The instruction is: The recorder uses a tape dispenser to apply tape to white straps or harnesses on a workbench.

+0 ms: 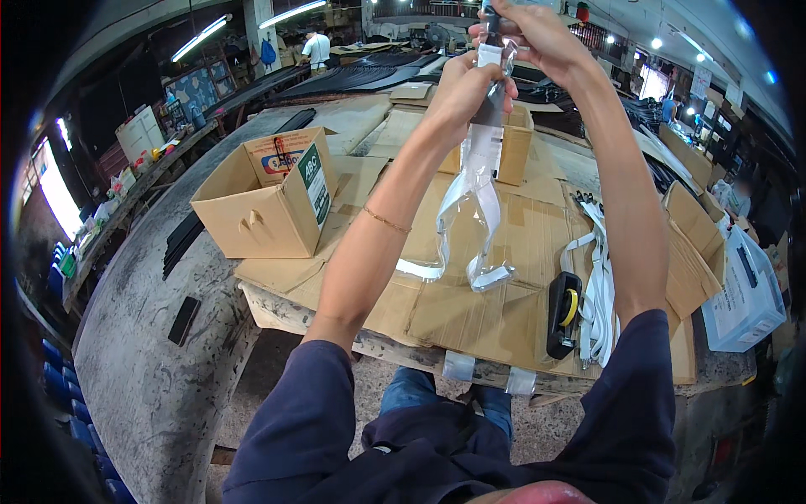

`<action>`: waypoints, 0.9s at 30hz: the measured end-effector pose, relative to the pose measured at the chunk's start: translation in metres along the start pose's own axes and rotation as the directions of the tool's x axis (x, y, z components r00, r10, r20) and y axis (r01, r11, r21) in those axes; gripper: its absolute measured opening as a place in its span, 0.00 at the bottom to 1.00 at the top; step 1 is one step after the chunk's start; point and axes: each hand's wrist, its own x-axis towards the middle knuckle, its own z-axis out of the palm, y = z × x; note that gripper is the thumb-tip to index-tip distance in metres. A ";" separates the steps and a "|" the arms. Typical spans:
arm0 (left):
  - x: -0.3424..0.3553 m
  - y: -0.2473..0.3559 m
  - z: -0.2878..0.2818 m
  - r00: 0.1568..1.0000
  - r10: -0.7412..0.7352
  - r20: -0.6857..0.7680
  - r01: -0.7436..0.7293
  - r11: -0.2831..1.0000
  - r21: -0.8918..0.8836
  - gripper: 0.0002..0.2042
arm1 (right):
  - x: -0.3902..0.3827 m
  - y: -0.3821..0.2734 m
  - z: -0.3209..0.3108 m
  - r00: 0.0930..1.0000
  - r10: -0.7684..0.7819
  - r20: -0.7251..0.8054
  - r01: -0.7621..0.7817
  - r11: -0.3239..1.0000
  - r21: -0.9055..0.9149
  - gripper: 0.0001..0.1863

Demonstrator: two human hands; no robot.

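White and black strap piece (483, 155) in clear plastic, that's what I've got on my feed from over here, held up above the table (151, 311), to the right of the open cardboard box (252, 210) with the green panel. My left hand (466, 92) has its fingers clamped round the middle of it, and the right hand (537, 38) is pinching it higher up, fingers closed on the top end. Its white tails dangle below, wrapped in the plastic too. Going by that same box: a second box (516, 155) sits to its right, then well right of it there's a black tape dispenser (562, 315) and a bundle of white straps (596, 298). Black slab (184, 322) lies on its near side, slightly left
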 end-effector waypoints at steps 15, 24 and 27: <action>0.001 -0.017 -0.011 0.998 -0.002 0.064 0.012 0.989 -0.146 0.11 | 0.001 0.030 0.004 0.988 -0.145 -0.044 0.134 0.969 -0.206 0.16; -0.022 -0.032 -0.016 0.985 0.010 0.172 0.007 0.995 -0.101 0.11 | -0.004 0.029 -0.005 0.989 -0.023 0.147 0.034 0.997 -0.073 0.24; -0.021 -0.038 -0.022 0.978 0.011 0.208 0.035 0.976 -0.215 0.14 | -0.008 0.030 -0.003 0.986 -0.009 0.169 0.037 0.986 -0.165 0.23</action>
